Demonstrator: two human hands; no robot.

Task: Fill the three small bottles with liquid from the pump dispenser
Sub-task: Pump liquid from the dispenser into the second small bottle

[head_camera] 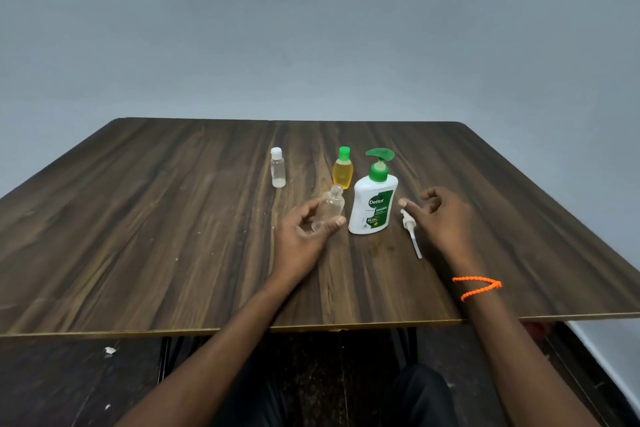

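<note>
An orange band sits on my right wrist. My left hand holds a clear open bottle, fingers and thumb curled round it, tipped a little, no cap on. My right hand has loosely bent fingers and holds nothing; a white spray cap with a tube lies on the table just by it. Between my hands stands the white pump dispenser with its green top. Behind it stands a yellow bottle with a green cap. Farther left stands a clear bottle with a white cap.
</note>
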